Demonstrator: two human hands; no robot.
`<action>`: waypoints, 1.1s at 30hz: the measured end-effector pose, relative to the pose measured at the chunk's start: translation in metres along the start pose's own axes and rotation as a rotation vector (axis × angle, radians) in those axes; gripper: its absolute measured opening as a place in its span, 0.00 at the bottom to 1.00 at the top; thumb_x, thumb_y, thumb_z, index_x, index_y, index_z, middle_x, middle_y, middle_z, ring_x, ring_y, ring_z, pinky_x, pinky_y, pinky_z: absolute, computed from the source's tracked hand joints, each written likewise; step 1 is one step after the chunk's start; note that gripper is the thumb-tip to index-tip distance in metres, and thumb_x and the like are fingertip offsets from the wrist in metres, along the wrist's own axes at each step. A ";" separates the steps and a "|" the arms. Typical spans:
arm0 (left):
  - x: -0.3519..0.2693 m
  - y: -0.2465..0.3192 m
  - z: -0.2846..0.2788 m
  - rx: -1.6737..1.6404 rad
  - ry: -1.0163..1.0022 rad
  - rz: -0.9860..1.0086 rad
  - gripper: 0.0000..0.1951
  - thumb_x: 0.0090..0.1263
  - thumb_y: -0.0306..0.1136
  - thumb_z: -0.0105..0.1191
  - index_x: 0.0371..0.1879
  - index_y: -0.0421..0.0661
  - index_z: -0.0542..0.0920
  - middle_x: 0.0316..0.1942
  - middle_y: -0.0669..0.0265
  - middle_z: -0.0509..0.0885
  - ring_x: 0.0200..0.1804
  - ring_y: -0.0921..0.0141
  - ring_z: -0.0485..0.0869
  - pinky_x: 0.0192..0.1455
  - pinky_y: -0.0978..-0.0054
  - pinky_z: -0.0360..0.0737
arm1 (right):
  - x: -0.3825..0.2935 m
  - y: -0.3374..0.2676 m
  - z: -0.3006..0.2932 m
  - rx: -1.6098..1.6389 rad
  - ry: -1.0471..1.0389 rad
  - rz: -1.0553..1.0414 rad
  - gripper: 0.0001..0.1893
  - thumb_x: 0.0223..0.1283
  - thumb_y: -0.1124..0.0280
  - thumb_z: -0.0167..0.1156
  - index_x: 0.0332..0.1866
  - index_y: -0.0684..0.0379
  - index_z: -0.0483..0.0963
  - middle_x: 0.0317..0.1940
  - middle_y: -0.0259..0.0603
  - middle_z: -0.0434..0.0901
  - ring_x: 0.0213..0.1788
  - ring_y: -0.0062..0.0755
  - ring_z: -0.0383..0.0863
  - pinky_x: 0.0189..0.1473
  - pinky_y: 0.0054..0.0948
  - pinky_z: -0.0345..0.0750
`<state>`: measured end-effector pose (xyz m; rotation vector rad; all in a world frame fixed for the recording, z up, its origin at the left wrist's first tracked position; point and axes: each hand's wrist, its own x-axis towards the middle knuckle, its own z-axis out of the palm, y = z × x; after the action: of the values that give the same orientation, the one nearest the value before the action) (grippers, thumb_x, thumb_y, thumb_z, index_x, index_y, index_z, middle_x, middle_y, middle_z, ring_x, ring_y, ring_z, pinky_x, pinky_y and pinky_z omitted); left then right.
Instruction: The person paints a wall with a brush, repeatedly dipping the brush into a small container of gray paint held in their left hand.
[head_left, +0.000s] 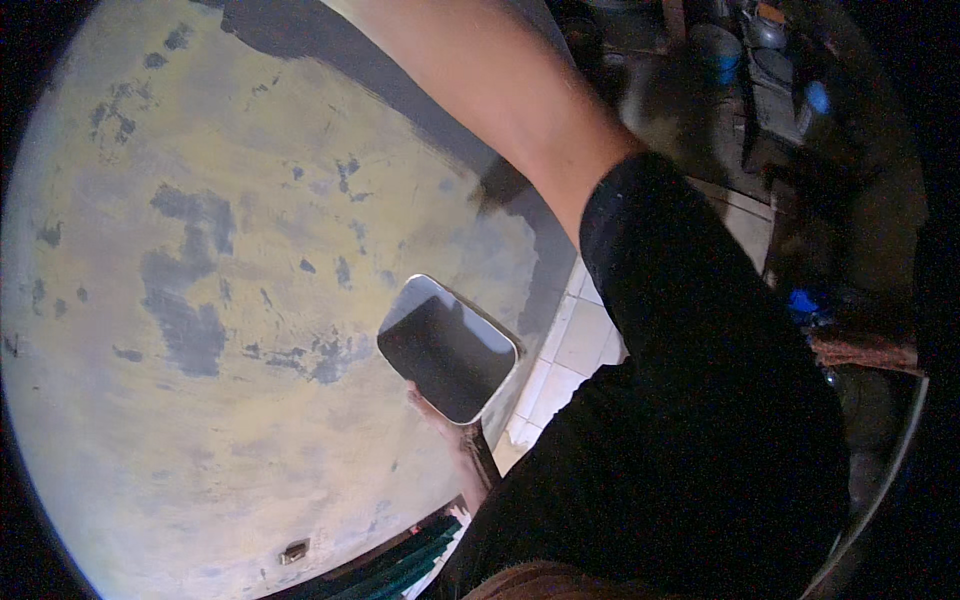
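Observation:
My left hand is partly hidden beneath a shallow rounded rectangular container with a white rim. Its fingers and wrist show at the lower edge. Dark grey liquid, which looks like paint, fills the container, with a lighter reflection along one side. Behind it stretches a large flat panel, pale yellow with worn grey patches. Fresh-looking grey coating runs along the panel's top and right edges. My right forearm reaches over this band and leaves the picture at the top; the right hand is out of view.
A small metal fitting sits near the panel's lower edge. White floor tiles show between panel and body. Dark green cloth hangs at the bottom. A bucket and a metal pot stand in the dim upper right.

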<state>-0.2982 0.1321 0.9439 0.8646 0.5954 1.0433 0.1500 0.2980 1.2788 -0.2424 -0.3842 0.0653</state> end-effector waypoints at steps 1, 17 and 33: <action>-0.003 0.001 0.003 -0.017 0.012 -0.004 0.34 0.75 0.60 0.43 0.70 0.47 0.66 0.67 0.59 0.72 0.65 0.57 0.74 0.66 0.53 0.73 | -0.007 0.009 -0.010 0.027 0.015 0.025 0.16 0.53 0.71 0.67 0.42 0.65 0.69 0.39 0.50 0.77 0.40 0.39 0.79 0.47 0.41 0.79; 0.015 -0.016 -0.010 -0.155 -0.001 -0.266 0.31 0.77 0.57 0.43 0.67 0.44 0.69 0.64 0.59 0.75 0.64 0.59 0.76 0.68 0.56 0.72 | -0.159 -0.135 -0.219 -0.638 -0.294 0.366 0.12 0.62 0.68 0.66 0.43 0.67 0.80 0.35 0.52 0.86 0.35 0.42 0.90 0.40 0.39 0.88; 0.027 -0.031 0.011 -0.266 -0.131 -0.303 0.31 0.76 0.52 0.50 0.66 0.37 0.69 0.63 0.54 0.77 0.63 0.59 0.78 0.69 0.59 0.73 | -0.287 -0.122 -0.163 -1.418 -1.328 0.270 0.17 0.60 0.58 0.67 0.30 0.64 0.78 0.21 0.47 0.81 0.26 0.46 0.84 0.34 0.33 0.79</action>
<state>-0.2639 0.1462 0.9228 0.5819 0.4478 0.7630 -0.0518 0.1123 1.0581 -1.6908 -1.7006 0.2124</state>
